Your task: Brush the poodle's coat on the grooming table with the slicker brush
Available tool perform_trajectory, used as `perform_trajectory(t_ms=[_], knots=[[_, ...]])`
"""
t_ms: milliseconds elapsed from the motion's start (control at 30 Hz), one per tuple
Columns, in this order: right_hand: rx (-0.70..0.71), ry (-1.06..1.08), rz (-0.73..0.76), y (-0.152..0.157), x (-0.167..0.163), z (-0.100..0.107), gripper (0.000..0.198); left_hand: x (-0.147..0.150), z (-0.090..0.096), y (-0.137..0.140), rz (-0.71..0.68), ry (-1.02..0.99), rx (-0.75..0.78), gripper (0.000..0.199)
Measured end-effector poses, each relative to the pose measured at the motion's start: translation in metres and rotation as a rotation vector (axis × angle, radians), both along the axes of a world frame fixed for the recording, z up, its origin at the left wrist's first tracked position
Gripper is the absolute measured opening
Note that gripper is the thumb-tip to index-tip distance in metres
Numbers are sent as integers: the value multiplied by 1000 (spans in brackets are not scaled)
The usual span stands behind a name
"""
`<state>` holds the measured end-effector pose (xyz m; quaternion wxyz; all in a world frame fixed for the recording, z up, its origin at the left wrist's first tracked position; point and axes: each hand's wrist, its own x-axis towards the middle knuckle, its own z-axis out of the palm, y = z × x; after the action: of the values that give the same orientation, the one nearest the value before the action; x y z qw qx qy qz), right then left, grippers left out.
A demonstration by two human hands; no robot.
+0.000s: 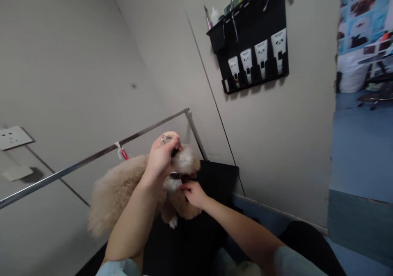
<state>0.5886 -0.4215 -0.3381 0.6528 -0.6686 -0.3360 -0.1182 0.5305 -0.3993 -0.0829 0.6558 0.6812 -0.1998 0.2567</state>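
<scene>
The dog (118, 188), tan with white about the muzzle and chest, is on the black worktop (181, 249), its head toward the right and its fluffy body to the left. The left hand (164, 151) is clamped on the dog's head, fingers curled in above the muzzle. The right hand (193, 193) has its fingers bunched against the white fur below the muzzle; I cannot tell whether it grips anything. Behind the dog, a metal rail (92, 157) slopes up to the right, then bends down toward the worktop's far edge; a red loop (124, 154) hangs from it. On the far wall, to the right, a black rack (253, 28) carries a row of white tubes (261, 57). A socket (14, 137) is at far left, blue floor (365, 149) at right.
</scene>
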Motion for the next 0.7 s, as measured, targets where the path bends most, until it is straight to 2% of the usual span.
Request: perform_trajectory(t_ms=[100, 167, 267, 400, 500, 600, 700], knots=[[-83, 104, 114, 11, -4, -6, 27, -9, 4, 15, 35, -18, -70, 12], [-61, 49, 127, 17, -10, -6, 26, -14, 9, 24, 62, -22, -100, 12], [-12, -92, 58, 21, -13, 11, 25, -22, 18, 34, 93, -74, -108, 11], [8, -4, 8, 23, -15, 36, 29, -33, 26, 37, 140, -123, -68, 11], [43, -160, 46, 21, -15, 49, 28, -38, 23, 40, 157, -85, -9, 17], [100, -337, 59, 16, -9, 56, 30, -42, 15, 47, 145, -81, -22, 18], [46, -278, 42, 15, -16, 51, 31, -49, 6, 58, 170, -72, -83, 18]])
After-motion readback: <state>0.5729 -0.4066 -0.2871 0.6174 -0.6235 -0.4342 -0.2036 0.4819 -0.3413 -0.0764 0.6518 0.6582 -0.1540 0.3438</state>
